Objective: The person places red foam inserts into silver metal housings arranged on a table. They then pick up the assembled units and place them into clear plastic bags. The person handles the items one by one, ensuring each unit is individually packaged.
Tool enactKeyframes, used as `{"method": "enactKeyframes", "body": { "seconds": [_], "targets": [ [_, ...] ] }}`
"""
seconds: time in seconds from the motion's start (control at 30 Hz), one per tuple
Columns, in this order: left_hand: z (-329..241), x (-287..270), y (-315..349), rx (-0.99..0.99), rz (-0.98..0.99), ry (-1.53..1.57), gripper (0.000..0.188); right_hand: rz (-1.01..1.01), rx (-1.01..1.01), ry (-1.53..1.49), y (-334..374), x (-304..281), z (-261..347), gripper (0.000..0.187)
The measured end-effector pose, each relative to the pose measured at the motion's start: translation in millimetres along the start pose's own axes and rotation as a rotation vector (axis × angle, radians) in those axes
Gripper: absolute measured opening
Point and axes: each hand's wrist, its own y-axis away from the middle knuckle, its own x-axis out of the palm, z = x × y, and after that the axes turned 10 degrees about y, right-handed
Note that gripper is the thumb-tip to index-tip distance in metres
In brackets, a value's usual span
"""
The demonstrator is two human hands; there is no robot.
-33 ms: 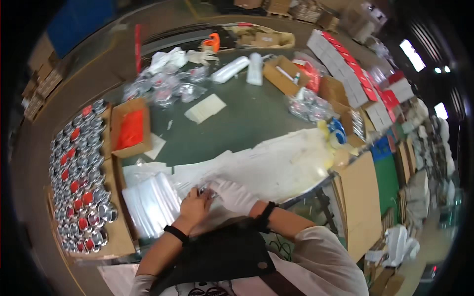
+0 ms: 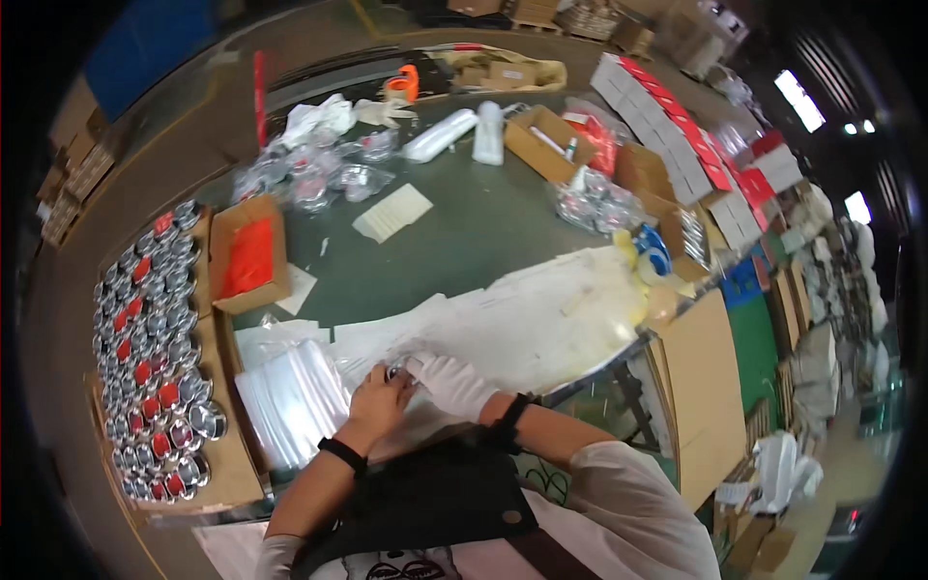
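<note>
1. Right grip (image 2: pixel 447 382): wears a white glove (image 2: pixel 456 391) of thin-looking cloth.
2. Left grip (image 2: pixel 377 401): bare.
3. Left band (image 2: pixel 343 454): black, narrow, round the wrist.
4. Right band (image 2: pixel 507 420): black, looking bulkier, just past the glove.
5. Sleeves (image 2: pixel 628 493): pale grey-white, short, loose, creased.
6. Panel (image 2: pixel 425 498): black cloth across the front, with one round brownish button (image 2: pixel 513 517).
7. Strap (image 2: pixel 559 553): dark, slanting.
8. Shirt (image 2: pixel 483 559): pale, with a print (image 2: pixel 396 564) in grey and black lines.

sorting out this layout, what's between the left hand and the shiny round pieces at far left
In the head view, a stack of clear plastic sleeves comes first from the left hand, then brown cardboard before the shiny round pieces.
</note>
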Motion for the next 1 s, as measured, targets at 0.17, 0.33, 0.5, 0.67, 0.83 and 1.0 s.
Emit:
{"method": "enactKeyframes", "body": {
  "seconds": [0.17,0.33,0.5,0.67,0.83,1.0],
  "targets": [
    [-14.8,-33.4,-0.3,0.384,-0.022,0.411,0.037,-0.013,0.153,0.056,29.6,-3.3,-39.6,0.026],
    [-1.4,-90.6,55.9,-0.021,-0.024,0.494,0.034,-0.126,0.605,0.426,70.0,-16.9,-180.7,0.033],
    [24.6,-94.7,123.3,-0.237,-0.079,0.546,0.035,-0.364,0.849,0.337,54.9,-75.6,-226.7,0.026],
    [26.4,-88.4,156.7,-0.387,0.043,0.521,0.043,-0.367,0.557,-0.067,33.7,-68.5,-158.5,0.033],
    [50.5,-62.5,163.9,-0.282,0.069,0.552,0.043,0.101,0.277,-0.168,19.9,-61.7,-47.9,0.038],
    [37.7,-77.9,129.7,-0.231,0.202,0.494,0.044,0.356,0.295,-0.226,41.3,-125.1,-27.6,0.038]
  ]
}}
